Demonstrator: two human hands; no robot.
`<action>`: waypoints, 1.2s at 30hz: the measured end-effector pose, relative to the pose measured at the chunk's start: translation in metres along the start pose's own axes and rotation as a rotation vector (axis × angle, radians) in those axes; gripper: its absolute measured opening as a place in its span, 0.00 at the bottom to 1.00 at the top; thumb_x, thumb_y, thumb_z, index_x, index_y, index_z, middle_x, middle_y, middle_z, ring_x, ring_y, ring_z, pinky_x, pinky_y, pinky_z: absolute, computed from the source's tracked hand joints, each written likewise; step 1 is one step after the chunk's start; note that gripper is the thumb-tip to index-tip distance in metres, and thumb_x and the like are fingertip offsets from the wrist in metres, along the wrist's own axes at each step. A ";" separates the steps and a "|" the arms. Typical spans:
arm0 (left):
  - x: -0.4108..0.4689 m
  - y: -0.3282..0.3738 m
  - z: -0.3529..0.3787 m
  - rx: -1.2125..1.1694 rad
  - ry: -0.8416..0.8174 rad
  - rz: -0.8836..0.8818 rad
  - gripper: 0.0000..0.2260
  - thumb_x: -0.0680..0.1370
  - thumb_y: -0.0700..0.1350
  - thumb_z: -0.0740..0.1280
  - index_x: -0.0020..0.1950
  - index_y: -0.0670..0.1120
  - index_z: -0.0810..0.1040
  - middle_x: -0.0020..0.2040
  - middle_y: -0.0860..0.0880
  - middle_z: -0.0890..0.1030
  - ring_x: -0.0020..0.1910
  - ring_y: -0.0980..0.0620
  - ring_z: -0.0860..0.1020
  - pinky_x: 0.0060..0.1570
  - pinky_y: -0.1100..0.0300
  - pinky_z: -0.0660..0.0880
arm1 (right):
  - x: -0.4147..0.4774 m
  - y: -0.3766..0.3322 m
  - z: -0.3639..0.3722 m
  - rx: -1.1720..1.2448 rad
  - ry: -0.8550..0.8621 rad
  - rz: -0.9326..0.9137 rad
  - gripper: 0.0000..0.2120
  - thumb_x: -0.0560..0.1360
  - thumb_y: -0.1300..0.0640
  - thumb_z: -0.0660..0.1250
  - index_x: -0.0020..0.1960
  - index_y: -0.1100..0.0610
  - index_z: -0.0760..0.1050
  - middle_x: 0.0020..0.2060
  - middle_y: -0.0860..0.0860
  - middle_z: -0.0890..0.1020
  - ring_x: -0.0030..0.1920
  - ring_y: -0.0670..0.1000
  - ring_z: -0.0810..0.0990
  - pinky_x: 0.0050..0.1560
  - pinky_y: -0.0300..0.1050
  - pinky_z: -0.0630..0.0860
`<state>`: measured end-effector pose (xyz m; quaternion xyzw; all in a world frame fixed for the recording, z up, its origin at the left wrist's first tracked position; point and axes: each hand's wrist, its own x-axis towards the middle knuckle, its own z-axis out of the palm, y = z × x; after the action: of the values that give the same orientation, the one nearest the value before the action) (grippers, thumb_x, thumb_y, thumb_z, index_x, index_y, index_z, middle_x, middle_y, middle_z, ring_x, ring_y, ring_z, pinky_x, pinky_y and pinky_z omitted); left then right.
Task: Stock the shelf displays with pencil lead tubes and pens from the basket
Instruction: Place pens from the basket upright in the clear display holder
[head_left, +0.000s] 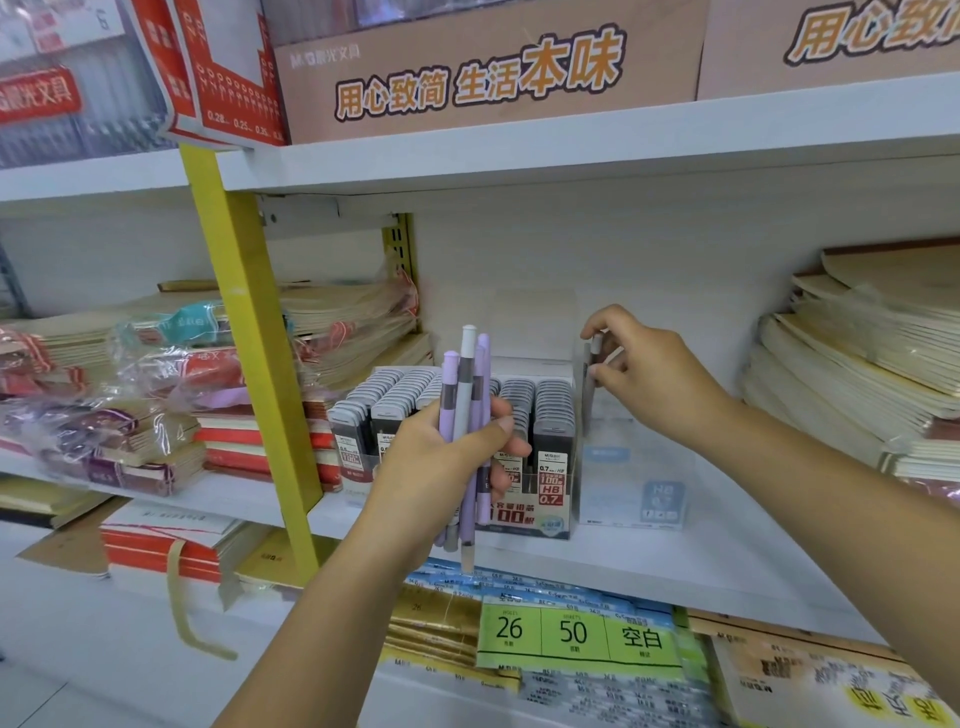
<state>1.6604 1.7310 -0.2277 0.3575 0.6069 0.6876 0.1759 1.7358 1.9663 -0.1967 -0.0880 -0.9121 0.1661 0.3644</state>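
My left hand (441, 462) grips a bundle of pens (465, 395), purple and pale grey, held upright in front of the shelf. Behind it stands a display box (550, 467) packed with rows of dark pencil lead tubes labelled HB 0.7. My right hand (649, 374) pinches a single grey pen (589, 384) by its top, upright over a clear plastic display box (634, 478) just right of the lead tubes. The pen's lower end sits at that box's left side. No basket is in view.
The white shelf board (675, 566) carries stacks of wrapped notebooks (156, 405) on the left and cream notebooks (857, 364) on the right. A yellow upright post (249, 322) crosses the left. Paper packs with a green label (576, 634) lie on the shelf below.
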 end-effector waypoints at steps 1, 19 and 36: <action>0.000 -0.001 0.000 0.003 -0.001 0.000 0.04 0.80 0.42 0.69 0.53 0.46 0.81 0.40 0.46 0.86 0.30 0.53 0.78 0.34 0.61 0.79 | 0.001 0.000 0.001 -0.018 -0.006 -0.002 0.16 0.75 0.63 0.68 0.55 0.46 0.68 0.41 0.42 0.77 0.38 0.39 0.77 0.36 0.26 0.69; 0.004 -0.009 -0.001 0.001 -0.020 -0.009 0.04 0.80 0.42 0.69 0.54 0.47 0.81 0.42 0.45 0.86 0.31 0.53 0.79 0.35 0.60 0.79 | 0.010 0.005 0.000 0.044 -0.031 0.154 0.13 0.73 0.65 0.68 0.47 0.48 0.72 0.38 0.47 0.81 0.41 0.50 0.80 0.39 0.41 0.73; -0.002 -0.003 0.026 -0.125 -0.297 -0.096 0.05 0.78 0.47 0.71 0.49 0.51 0.86 0.45 0.44 0.86 0.33 0.53 0.80 0.37 0.60 0.79 | -0.045 -0.075 -0.022 0.750 -0.188 0.194 0.09 0.76 0.58 0.70 0.55 0.50 0.80 0.40 0.56 0.85 0.38 0.49 0.83 0.42 0.38 0.78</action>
<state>1.6797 1.7483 -0.2309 0.4142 0.5466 0.6545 0.3182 1.7801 1.8890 -0.1824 -0.0190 -0.8050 0.5286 0.2687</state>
